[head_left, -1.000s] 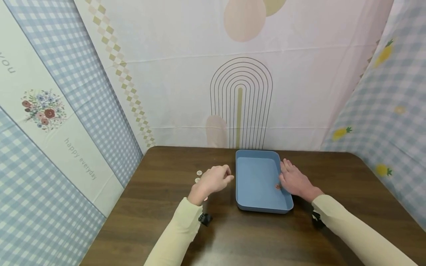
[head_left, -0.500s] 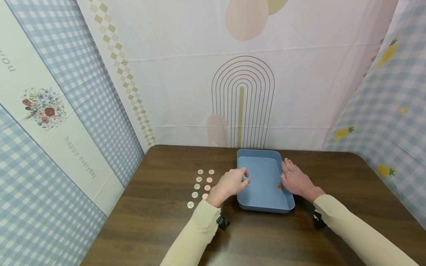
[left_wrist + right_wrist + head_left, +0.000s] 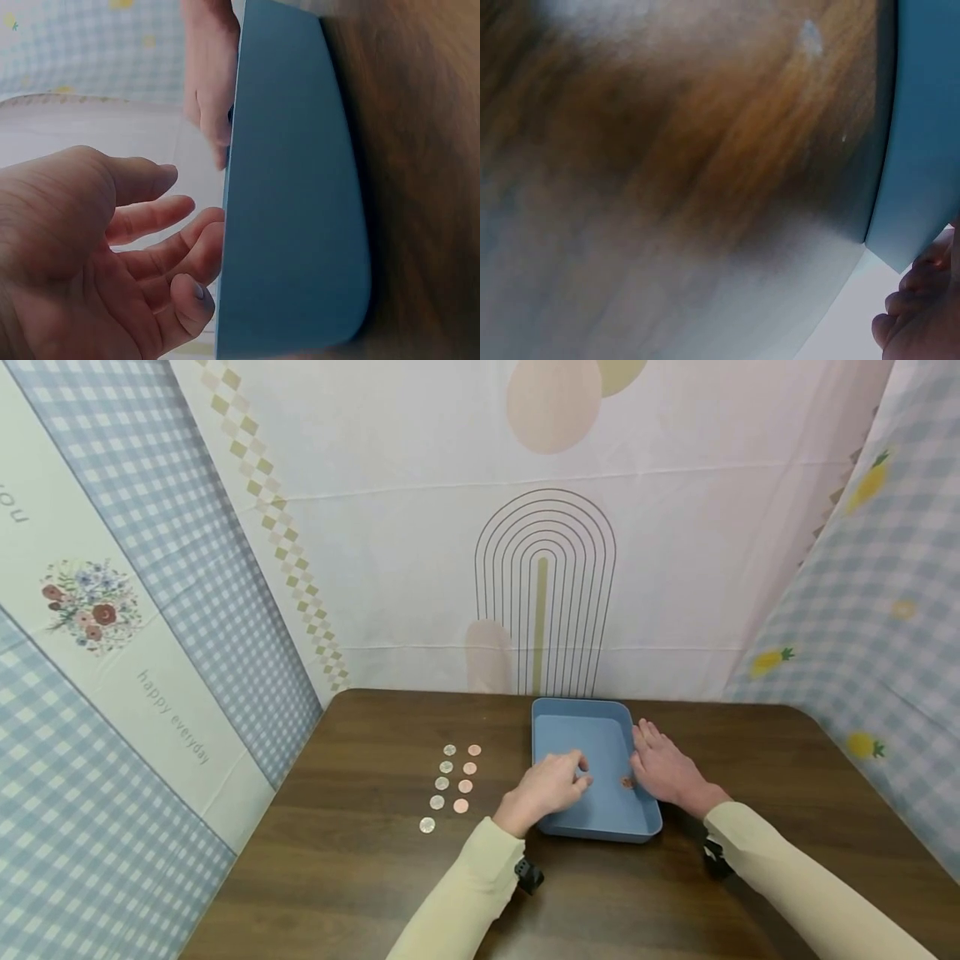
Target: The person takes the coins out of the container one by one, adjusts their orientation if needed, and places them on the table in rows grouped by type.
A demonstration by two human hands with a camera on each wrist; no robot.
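Observation:
My left hand [image 3: 553, 783] hovers over the blue tray [image 3: 570, 706], its fingers loosely bent. In the left wrist view that hand [image 3: 112, 255] shows thumb and fingers apart, with nothing between them, beside the tray's side wall [image 3: 292, 195]. My right hand [image 3: 665, 766] rests on the tray's right rim with straight fingers. A copper-coloured coin [image 3: 627, 782] lies inside the tray near that hand; whether it is one coin or a few is too small to tell. Only part of the right hand [image 3: 926, 300] appears in the right wrist view.
Left of the tray, several silver coins [image 3: 442, 783] form a column on the brown wooden table [image 3: 337, 877]. Beside them runs a column of several copper coins [image 3: 465, 787]. A patterned cloth [image 3: 390, 568] hangs behind the table's back edge.
My left hand has moved right, from beside the coins to over the tray, uncovering the coin columns. The right hand has stayed at the tray's rim.

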